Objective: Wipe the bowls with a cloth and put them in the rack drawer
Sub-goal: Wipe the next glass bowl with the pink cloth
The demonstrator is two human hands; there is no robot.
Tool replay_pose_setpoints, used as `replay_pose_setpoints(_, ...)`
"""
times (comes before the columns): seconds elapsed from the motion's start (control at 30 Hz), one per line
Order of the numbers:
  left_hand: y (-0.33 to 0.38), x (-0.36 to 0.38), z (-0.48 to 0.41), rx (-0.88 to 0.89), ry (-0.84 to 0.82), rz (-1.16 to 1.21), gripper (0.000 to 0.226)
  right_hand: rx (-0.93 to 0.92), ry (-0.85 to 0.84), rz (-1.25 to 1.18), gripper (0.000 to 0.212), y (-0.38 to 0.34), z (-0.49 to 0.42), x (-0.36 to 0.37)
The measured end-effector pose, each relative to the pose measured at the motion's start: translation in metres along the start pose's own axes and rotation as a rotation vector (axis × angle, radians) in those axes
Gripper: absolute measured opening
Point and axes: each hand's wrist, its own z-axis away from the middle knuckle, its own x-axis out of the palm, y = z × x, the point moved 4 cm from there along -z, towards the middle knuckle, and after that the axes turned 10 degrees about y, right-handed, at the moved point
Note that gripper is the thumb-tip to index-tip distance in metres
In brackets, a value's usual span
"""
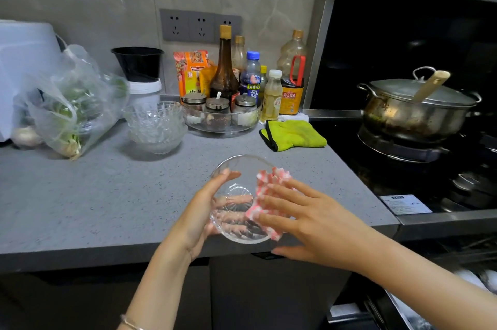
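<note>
**Glass bowl held over the worktop edge, cloth pressed against it**

Setting: a grey speckled worktop against a grey tiled wall carrying a triple socket plate. To the right of the right hand lies a black hob under a steel-edged hood.

The left hand grips a clear glass bowl. Its thumb lies over the near rim, and its fingers curl beneath, seen through the glass. The bowl is tilted, above the front edge of the worktop. The right hand lies flat, fingers straight, pressing a red-and-white checked cloth against the bowl's right side.

Writing: the oil bottle and the orange packets beyond the hands bear Chinese characters, too small to read. So is the print on a white sticker at the hob's front edge.

Containers:
- A stack of glass bowls stands beyond the left hand.
- Left of the stack, a clear plastic bag holds leafy greens.
- A black bowl sits on a white tub.
- A round glass tray holds three lidded jars. Behind it stand a brown bottle and a blue-capped bottle.
- A folded green cloth lies beyond the right hand.
- On the hob, a lidded steel pot has a wooden handle protruding.
- A drawer stands open below the right forearm, its contents blurred.
</note>
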Motion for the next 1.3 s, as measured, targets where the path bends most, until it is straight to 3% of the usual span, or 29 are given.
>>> replay_pose_setpoints(0.27, -0.005, 0.02, 0.01, 0.033, 0.038, 0.015, 0.035, 0.228, -0.164, -0.314, 0.075, -0.035, -0.011, -0.005)
replay_pose_setpoints(0.37, -0.003, 0.029, 0.012, -0.028, -0.015, 0.089, 0.043, 0.283, -0.106, -0.229, 0.083, -0.026, -0.019, 0.0)
replay_pose_setpoints(0.47, 0.003, 0.027, 0.009, 0.014, 0.036, 0.146, 0.04, 0.35, -0.098, -0.081, 0.077, -0.018, -0.027, -0.006)
replay_pose_setpoints(0.57, 0.007, 0.025, 0.006, 0.08, 0.053, 0.167, 0.037, 0.319, -0.103, -0.108, 0.062, -0.025, -0.028, -0.019)
replay_pose_setpoints(0.63, 0.005, 0.028, 0.007, 0.076, 0.035, 0.214, 0.037, 0.284, -0.053, -0.235, 0.052, -0.03, -0.029, -0.027)
replay_pose_setpoints(0.7, 0.003, 0.03, 0.009, 0.075, 0.025, 0.265, 0.039, 0.293, 0.004, -0.311, 0.058, -0.029, -0.03, -0.026)
replay_pose_setpoints(0.8, 0.001, 0.033, 0.011, 0.071, -0.024, 0.289, 0.043, 0.335, 0.122, -0.102, 0.066, -0.024, -0.035, -0.018)
replay_pose_setpoints(0.9, 0.003, 0.031, 0.01, 0.097, -0.02, 0.294, 0.041, 0.378, 0.12, 0.04, 0.069, -0.02, -0.041, -0.009)
replay_pose_setpoints(1.07, 0.002, 0.028, 0.011, 0.102, 0.047, 0.296, 0.044, 0.296, 0.252, -0.005, 0.058, -0.028, -0.039, -0.014)
replay_pose_setpoints(1.2, 0.008, 0.031, 0.013, 0.109, -0.005, 0.337, 0.059, 0.34, 0.348, -0.17, 0.024, -0.018, -0.035, -0.027)
replay_pose_setpoints(1.23, 0.012, 0.031, 0.014, 0.109, -0.021, 0.369, 0.062, 0.409, 0.357, -0.293, 0.015, -0.012, -0.035, -0.033)
replay_pose_setpoints(1.3, 0.017, 0.031, 0.011, 0.09, -0.045, 0.414, 0.073, 0.578, 0.369, -0.678, 0.018, -0.002, -0.036, -0.044)
